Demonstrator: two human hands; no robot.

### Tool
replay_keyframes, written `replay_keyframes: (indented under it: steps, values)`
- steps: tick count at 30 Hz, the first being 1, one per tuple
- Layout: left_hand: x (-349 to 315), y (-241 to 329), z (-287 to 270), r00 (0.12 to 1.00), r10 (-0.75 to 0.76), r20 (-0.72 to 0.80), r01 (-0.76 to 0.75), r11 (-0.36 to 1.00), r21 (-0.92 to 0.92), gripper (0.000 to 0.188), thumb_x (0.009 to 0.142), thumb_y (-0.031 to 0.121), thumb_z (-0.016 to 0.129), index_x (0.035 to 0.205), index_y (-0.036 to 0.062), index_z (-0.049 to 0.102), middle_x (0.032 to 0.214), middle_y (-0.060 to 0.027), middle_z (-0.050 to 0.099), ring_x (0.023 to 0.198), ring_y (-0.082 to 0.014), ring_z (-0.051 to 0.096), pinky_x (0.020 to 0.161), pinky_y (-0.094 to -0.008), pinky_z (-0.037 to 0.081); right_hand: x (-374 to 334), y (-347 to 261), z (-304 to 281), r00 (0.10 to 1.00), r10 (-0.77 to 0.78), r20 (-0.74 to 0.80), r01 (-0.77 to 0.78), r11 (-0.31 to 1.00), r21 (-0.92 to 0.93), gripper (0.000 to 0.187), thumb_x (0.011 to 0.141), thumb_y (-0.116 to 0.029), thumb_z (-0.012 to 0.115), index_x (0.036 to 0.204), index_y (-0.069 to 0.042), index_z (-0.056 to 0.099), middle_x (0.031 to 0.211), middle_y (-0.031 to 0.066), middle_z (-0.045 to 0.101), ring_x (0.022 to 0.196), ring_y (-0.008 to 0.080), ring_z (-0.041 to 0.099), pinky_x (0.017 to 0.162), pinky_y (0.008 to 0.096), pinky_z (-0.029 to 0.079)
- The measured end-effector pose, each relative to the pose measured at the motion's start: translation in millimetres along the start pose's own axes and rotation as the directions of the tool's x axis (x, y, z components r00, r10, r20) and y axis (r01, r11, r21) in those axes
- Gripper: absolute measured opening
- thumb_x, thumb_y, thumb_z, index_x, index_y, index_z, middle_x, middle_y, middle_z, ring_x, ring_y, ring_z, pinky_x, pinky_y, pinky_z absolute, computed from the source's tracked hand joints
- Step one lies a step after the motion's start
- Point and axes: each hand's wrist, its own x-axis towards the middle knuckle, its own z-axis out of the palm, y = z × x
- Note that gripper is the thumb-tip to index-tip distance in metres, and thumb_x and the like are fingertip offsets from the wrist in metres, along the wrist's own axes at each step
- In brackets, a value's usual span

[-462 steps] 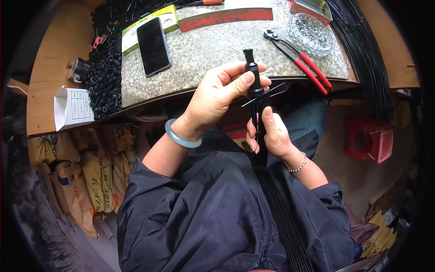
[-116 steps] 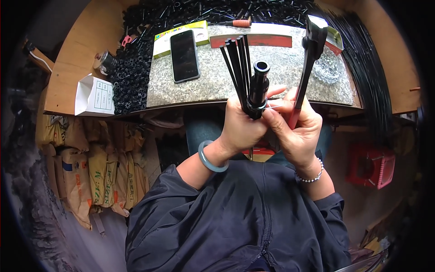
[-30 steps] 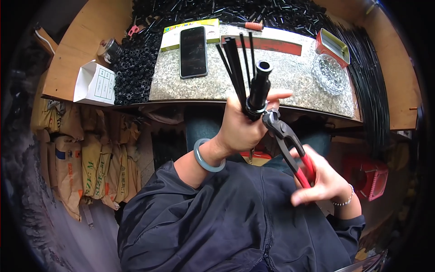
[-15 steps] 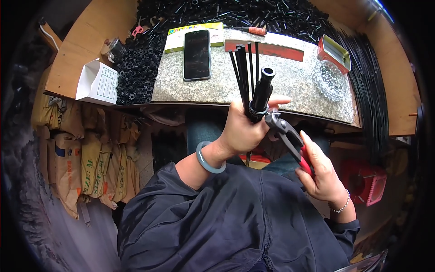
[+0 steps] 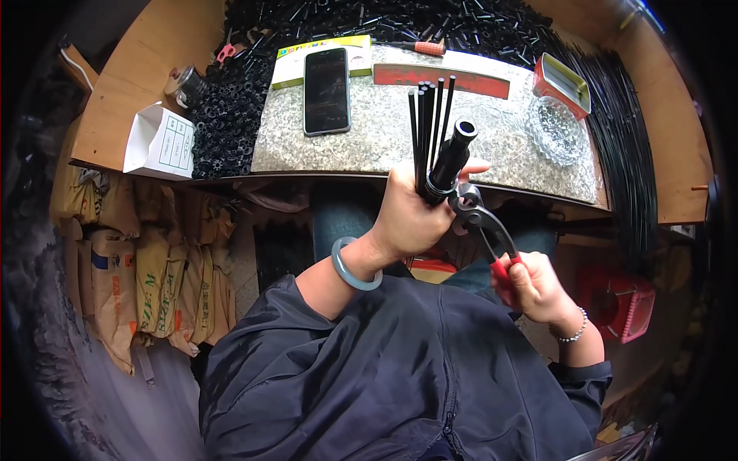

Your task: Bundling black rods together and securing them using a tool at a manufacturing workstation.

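Note:
My left hand is wrapped round a black tubular shaft with a hollow upper end and several thin black rods standing beside it. It looks like a folded umbrella frame, but its lower part is hidden by my hand. Its upper end points away from me, over the table's front edge. My right hand grips the red handles of a pair of pincers. Their metal jaws are at the ring round the shaft, close to my left fingers. What lies between the jaws is too small to make out.
On the speckled tabletop are a phone, a flat red bar, a glass ashtray and an open tin. Small black parts are heaped left and behind; long black rods lie right. A white carton stands left.
My right fingers have closed round the pincer handles, which were held more loosely before. The shaft and rods have shifted slightly right and tilted.

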Motion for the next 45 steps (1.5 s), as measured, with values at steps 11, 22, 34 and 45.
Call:
replay_keyframes:
  steps: [11, 22, 34, 45]
  values:
    - [0.9, -7.8, -0.1, 0.993, -0.1, -0.063, 0.103, 0.994, 0.044, 0.022, 0.091, 0.003, 0.051, 0.108, -0.004, 0.064, 0.053, 0.0051, 0.048, 0.039, -0.0003, 0.038, 0.036, -0.0184, 0.027, 62.2, -8.8, -142.5, 0.534, -0.666, -0.52, -0.302, 0.425, -0.854, 0.016, 0.081, -0.016, 0.062, 0.091, -0.003, 0.061, 0.082, 0.0175, 0.064, 0.076, 0.0327, 0.062, 0.066, 0.0402, 0.047]
    - [5.4, -4.1, 1.6, 0.999, -0.039, -0.026, 0.04, 0.999, 0.035, 0.023, 0.09, -0.001, 0.05, 0.109, -0.0039, 0.063, 0.052, 0.0046, 0.048, 0.04, -0.0006, 0.039, 0.038, -0.018, 0.029, 84.2, -32.6, -180.4, 0.559, -0.367, -0.743, -0.63, 0.395, -0.669, 0.029, 0.081, -0.034, 0.064, 0.102, -0.013, 0.066, 0.096, 0.0135, 0.067, 0.091, 0.0316, 0.063, 0.078, 0.0399, 0.05]
    - [6.5, 0.1, 10.0, 0.999, -0.036, 0.017, 0.036, 0.999, -0.001, 0.023, 0.09, -0.003, 0.049, 0.108, -0.0039, 0.063, 0.052, 0.0047, 0.048, 0.041, -0.0003, 0.04, 0.039, -0.0179, 0.03, 75.2, -23.2, -166.5, 0.438, -0.699, -0.565, -0.177, 0.55, -0.816, 0.023, 0.083, -0.026, 0.068, 0.091, -0.004, 0.067, 0.077, 0.0096, 0.067, 0.068, 0.023, 0.063, 0.059, 0.0333, 0.046]
    - [4.8, -2.6, 26.6, 0.994, 0.109, 0.003, -0.109, 0.993, 0.038, 0.02, 0.089, -0.001, 0.054, 0.106, -0.0045, 0.063, 0.066, 0.0005, 0.06, 0.057, -0.0013, 0.053, 0.05, -0.0173, 0.04, 66.9, -32.3, -8.0, 0.508, -0.73, -0.457, 0.759, 0.63, -0.165, 0.014, 0.087, -0.013, 0.065, 0.09, 0.001, 0.064, 0.064, 0.0009, 0.053, 0.058, 0.01, 0.046, 0.052, 0.0233, 0.034]
